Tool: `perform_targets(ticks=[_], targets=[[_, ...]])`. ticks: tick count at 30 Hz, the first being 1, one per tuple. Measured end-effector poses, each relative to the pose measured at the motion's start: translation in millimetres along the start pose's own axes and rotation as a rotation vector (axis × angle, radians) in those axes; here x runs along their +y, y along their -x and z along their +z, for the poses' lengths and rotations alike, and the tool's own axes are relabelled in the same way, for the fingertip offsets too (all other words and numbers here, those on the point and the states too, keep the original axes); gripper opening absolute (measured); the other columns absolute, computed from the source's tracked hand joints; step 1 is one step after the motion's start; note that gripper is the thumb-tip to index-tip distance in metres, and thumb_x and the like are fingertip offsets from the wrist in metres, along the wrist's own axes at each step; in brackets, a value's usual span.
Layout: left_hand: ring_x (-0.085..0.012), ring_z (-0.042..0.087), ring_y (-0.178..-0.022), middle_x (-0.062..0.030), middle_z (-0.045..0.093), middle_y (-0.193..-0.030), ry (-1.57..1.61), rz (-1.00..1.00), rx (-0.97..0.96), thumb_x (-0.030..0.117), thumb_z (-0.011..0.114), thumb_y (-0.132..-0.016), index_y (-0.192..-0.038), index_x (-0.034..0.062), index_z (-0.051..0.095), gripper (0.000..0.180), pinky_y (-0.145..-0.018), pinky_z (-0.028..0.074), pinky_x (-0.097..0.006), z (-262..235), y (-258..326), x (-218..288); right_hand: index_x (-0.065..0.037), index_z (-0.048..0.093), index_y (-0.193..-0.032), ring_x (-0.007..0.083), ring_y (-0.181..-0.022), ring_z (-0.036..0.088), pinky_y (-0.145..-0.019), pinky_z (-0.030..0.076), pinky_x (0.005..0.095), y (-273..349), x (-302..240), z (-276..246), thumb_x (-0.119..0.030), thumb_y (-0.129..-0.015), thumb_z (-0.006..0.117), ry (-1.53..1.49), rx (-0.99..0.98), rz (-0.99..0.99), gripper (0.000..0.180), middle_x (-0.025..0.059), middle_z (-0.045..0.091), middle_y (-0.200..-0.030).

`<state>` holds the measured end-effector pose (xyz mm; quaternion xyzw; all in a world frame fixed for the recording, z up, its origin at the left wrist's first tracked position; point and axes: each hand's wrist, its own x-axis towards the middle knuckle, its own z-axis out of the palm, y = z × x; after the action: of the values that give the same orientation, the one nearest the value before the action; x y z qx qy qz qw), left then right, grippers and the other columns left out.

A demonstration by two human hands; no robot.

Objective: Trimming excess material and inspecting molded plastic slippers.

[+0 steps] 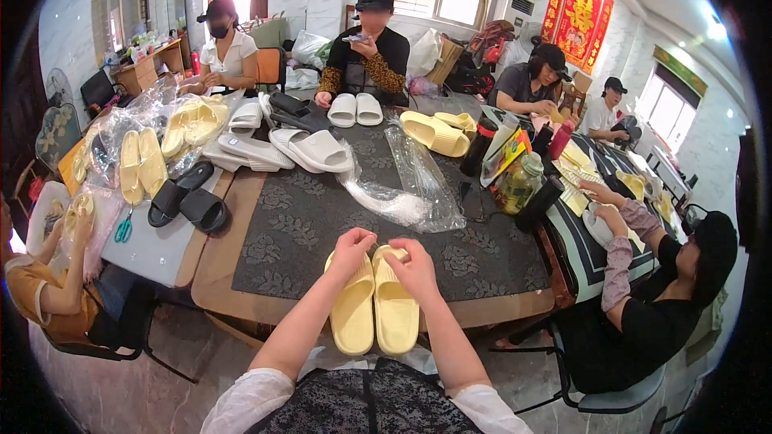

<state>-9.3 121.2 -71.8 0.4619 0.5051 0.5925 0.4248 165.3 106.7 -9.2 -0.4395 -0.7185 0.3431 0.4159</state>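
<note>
A pair of pale yellow slide slippers lies side by side in front of me, soles down, heels reaching past the table's near edge. My left hand (351, 254) is curled over the strap end of the left slipper (351, 318), covering most of its strap. My right hand (408, 267) grips the strap of the right slipper (397, 318), its thumb and fingers bent toward the left hand. Both hands' fingertips come close together above the toe ends. Beyond them, a crumpled clear plastic bag (430, 185) lies on the dark patterned table mat (289, 225).
Black slippers (189, 197), grey slippers (314, 149) and yellow slippers (438, 133) lie around the table. Teal scissors (123, 227) rest at the left. Bottles, including a glass jar (521, 181), stand to the right. Several co-workers sit around; one (667, 297) is close on my right.
</note>
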Motion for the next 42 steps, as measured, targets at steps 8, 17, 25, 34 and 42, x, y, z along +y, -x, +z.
perform_targets(ticks=[8, 17, 25, 34, 42], targets=[[-0.0052, 0.052, -0.075, 0.0025, 0.061, -0.083, 0.188, -0.034, 0.015, 0.015, 0.061, -0.091, -0.097, 0.0024, 0.064, 0.014, -0.070, 0.042, -0.021, -2.0, 6.9, 4.6, -0.001, 0.068, -0.090, 0.0092, -0.068, 0.059, -0.065, 0.047, 0.0255, -25.6, 43.7, 44.3, -0.021, -0.083, 0.071, -0.109, -0.084, 0.108, 0.021, 0.0025, 0.067, -0.076], [-0.0048, 0.051, -0.074, 0.0028, 0.059, -0.083, 0.228, -0.045, 0.030, 0.013, 0.062, -0.090, -0.105, 0.0013, 0.063, 0.019, -0.068, 0.043, -0.021, 0.4, 6.6, 15.5, -0.003, 0.070, -0.090, 0.0030, -0.066, 0.052, -0.060, 0.042, 0.0209, -25.5, 47.4, 39.8, -0.015, -0.083, 0.072, -0.444, -0.013, 0.121, 0.014, -0.0050, 0.062, -0.075], [-0.0056, 0.053, -0.075, 0.0021, 0.060, -0.084, 0.244, -0.072, -0.007, 0.014, 0.063, -0.090, -0.106, 0.0011, 0.063, 0.021, -0.069, 0.044, -0.021, -4.6, 6.1, 10.4, -0.003, 0.066, -0.088, 0.0020, -0.067, 0.051, -0.061, 0.041, 0.0184, -23.4, 48.0, 41.0, -0.011, -0.084, 0.072, -0.489, -0.030, 0.120, 0.010, -0.0051, 0.060, -0.075], [-0.0056, 0.052, -0.077, 0.0028, 0.061, -0.086, 0.210, -0.063, -0.030, 0.017, 0.063, -0.090, -0.102, 0.0019, 0.065, 0.020, -0.071, 0.043, -0.021, -2.5, 6.6, 12.7, -0.003, 0.068, -0.088, 0.0023, -0.063, 0.048, -0.057, 0.041, 0.0197, -24.4, 55.0, 45.7, -0.015, -0.082, 0.073, -0.441, 0.006, 0.112, 0.014, -0.0048, 0.061, -0.073], [-0.0059, 0.052, -0.078, 0.0027, 0.063, -0.086, 0.168, -0.052, -0.035, 0.015, 0.062, -0.090, -0.101, 0.0013, 0.067, 0.018, -0.072, 0.044, -0.022, -2.3, 7.8, 12.5, -0.003, 0.068, -0.087, 0.0023, -0.062, 0.048, -0.057, 0.041, 0.0202, -23.3, 51.5, 43.8, -0.016, -0.082, 0.073, -0.436, 0.005, 0.092, 0.014, -0.0050, 0.062, -0.073]])
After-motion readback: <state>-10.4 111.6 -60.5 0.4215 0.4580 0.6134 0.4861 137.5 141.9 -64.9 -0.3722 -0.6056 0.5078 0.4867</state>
